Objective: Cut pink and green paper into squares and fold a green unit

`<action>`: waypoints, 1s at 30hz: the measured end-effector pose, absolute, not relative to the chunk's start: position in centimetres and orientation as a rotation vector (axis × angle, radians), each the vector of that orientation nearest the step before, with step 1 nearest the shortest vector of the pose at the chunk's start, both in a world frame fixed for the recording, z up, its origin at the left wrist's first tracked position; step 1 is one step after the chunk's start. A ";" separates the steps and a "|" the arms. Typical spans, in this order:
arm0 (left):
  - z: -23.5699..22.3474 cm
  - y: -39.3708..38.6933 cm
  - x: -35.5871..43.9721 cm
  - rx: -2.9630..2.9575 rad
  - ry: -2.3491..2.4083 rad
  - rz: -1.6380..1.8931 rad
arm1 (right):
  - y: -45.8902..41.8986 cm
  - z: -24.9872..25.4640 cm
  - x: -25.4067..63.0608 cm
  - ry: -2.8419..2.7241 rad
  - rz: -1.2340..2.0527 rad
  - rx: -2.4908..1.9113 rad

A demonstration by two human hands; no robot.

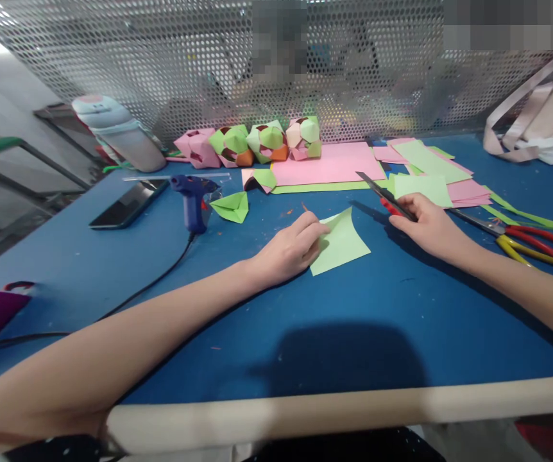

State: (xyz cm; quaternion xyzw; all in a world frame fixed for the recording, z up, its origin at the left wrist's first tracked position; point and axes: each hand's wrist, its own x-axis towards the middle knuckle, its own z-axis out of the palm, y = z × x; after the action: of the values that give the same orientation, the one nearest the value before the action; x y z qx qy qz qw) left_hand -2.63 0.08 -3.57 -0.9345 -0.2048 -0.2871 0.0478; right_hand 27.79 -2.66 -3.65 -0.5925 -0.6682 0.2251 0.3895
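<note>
My left hand [296,247] is closed on the left edge of a light green sheet of paper [341,247], whose upper corner lifts off the table. Just right of the sheet, my right hand [428,224] grips a utility knife [386,199] with a dark blade and a red and black handle. Its blade points up and to the left, apart from the sheet. Behind it lie light green [423,187] and pink paper pieces [469,192]. A folded green paper piece [233,206] rests left of my left hand.
A blue glue gun [194,202] stands near a phone [129,204] and a bottle [117,131]. Several folded paper balls [231,144] line the perforated metal screen [185,70]. Scissors [541,244] with red and yellow handles lie right. The glue gun's cord [154,282] crosses the left side.
</note>
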 end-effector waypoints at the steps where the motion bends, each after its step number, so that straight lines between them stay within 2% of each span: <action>1: -3.5 0.0 -2.7 -2.865 -0.619 -0.881 | -3.0 -3.6 28.1 -1.705 0.562 -1.512; 7: -2.8 -0.6 -2.8 -2.910 -0.650 -0.949 | -5.4 -2.4 29.9 -1.886 0.396 -1.663; 15: -2.4 -0.8 -2.9 -2.938 -0.575 -1.040 | -5.7 -2.4 30.7 -2.132 0.216 -1.542; 24: -2.5 -0.7 -2.9 -2.875 -0.705 -1.114 | -7.0 -2.5 31.4 -2.231 0.237 -1.396; 30: -1.9 -0.8 -2.3 -2.891 -0.522 -0.781 | -9.1 -2.3 31.6 -2.296 0.256 -1.342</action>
State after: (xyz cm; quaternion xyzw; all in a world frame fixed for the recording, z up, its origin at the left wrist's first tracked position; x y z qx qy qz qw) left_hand -2.35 -0.83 -1.88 -0.9498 -0.1714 -0.2566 0.0509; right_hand 31.61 -9.09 -2.33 -0.4884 -0.8357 0.0933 0.2331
